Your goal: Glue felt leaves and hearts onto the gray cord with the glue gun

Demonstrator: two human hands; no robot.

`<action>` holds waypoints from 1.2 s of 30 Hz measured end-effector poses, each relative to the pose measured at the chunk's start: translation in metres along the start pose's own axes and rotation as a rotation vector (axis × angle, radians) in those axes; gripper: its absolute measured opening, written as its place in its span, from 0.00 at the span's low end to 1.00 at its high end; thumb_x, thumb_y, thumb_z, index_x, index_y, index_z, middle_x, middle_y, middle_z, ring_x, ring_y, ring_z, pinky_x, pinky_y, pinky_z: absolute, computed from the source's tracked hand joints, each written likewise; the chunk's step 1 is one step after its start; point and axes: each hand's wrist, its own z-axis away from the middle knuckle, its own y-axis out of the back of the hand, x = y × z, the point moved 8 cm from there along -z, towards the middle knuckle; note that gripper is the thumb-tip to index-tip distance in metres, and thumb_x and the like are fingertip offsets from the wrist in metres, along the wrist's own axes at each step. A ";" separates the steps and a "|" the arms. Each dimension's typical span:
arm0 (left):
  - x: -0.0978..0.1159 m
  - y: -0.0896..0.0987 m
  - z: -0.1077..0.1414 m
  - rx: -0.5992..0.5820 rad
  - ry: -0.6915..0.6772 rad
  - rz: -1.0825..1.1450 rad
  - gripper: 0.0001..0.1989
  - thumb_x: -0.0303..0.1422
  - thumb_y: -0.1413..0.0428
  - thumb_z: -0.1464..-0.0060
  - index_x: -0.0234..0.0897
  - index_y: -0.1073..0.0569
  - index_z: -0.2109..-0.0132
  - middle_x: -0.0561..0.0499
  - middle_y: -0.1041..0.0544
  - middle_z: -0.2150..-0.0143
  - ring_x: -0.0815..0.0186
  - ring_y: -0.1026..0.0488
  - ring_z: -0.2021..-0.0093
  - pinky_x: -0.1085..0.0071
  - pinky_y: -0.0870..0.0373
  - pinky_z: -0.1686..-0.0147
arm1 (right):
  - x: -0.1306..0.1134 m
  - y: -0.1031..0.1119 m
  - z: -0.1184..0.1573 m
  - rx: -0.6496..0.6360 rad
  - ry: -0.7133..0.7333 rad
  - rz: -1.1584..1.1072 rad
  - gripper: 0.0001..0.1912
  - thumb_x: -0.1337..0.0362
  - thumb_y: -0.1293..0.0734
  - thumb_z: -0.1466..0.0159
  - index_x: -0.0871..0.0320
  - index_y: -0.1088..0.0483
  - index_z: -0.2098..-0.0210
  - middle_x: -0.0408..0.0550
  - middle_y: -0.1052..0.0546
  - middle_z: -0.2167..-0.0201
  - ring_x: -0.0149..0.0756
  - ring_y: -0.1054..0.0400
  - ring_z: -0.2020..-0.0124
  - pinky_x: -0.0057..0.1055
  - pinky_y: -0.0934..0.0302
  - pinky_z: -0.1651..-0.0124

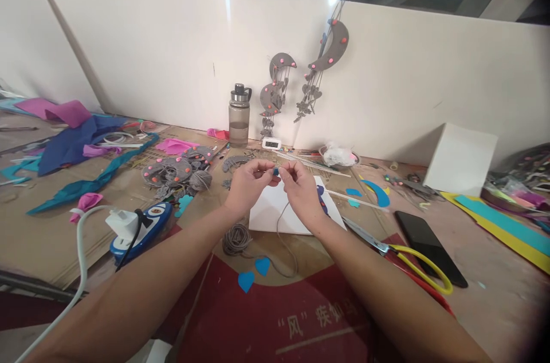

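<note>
My left hand and my right hand meet above a white sheet, fingertips pinched together. Between them shows a small dark blue piece; its shape is mostly hidden. A grey cord hangs from beneath my right fingers and loops over the board toward a grey yarn coil. Two blue hearts, a nearer one and a farther one, lie in front of the sheet. Beside my right wrist, a dark blue piece with red spots is partly covered.
Large scissors and a black phone lie at right. A blue power strip with a white plug stands at left, near grey crescents. Behind are a water bottle, a small clock and hanging moon ornaments.
</note>
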 end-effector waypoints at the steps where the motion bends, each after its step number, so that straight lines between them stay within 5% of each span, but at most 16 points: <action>1: -0.001 -0.001 0.000 -0.009 0.024 0.009 0.09 0.32 0.42 0.51 0.32 0.27 0.62 0.49 0.22 0.69 0.66 0.22 0.71 0.66 0.24 0.65 | 0.001 0.000 0.000 0.002 0.004 0.011 0.08 0.57 0.39 0.38 0.55 0.36 0.66 0.43 0.31 0.71 0.32 0.37 0.70 0.29 0.43 0.69; 10: -0.002 -0.012 0.002 -0.124 0.097 0.183 0.10 0.25 0.43 0.56 0.30 0.24 0.63 0.49 0.20 0.65 0.65 0.22 0.66 0.64 0.24 0.57 | 0.004 0.004 -0.001 0.030 0.027 0.046 0.08 0.58 0.39 0.37 0.55 0.35 0.66 0.43 0.29 0.70 0.33 0.36 0.68 0.30 0.42 0.66; 17: -0.006 -0.011 0.001 -0.097 0.132 0.097 0.08 0.33 0.39 0.52 0.31 0.25 0.66 0.48 0.21 0.69 0.66 0.22 0.69 0.65 0.23 0.61 | 0.001 0.006 0.000 0.028 0.062 0.087 0.08 0.58 0.40 0.36 0.55 0.36 0.65 0.44 0.29 0.69 0.34 0.36 0.68 0.32 0.41 0.63; 36: 0.001 -0.005 0.004 -0.036 0.065 0.095 0.07 0.33 0.40 0.52 0.32 0.28 0.68 0.52 0.23 0.73 0.66 0.22 0.73 0.64 0.21 0.64 | -0.019 0.002 0.008 0.033 0.274 0.423 0.08 0.60 0.44 0.32 0.55 0.41 0.67 0.45 0.32 0.69 0.35 0.40 0.67 0.33 0.45 0.62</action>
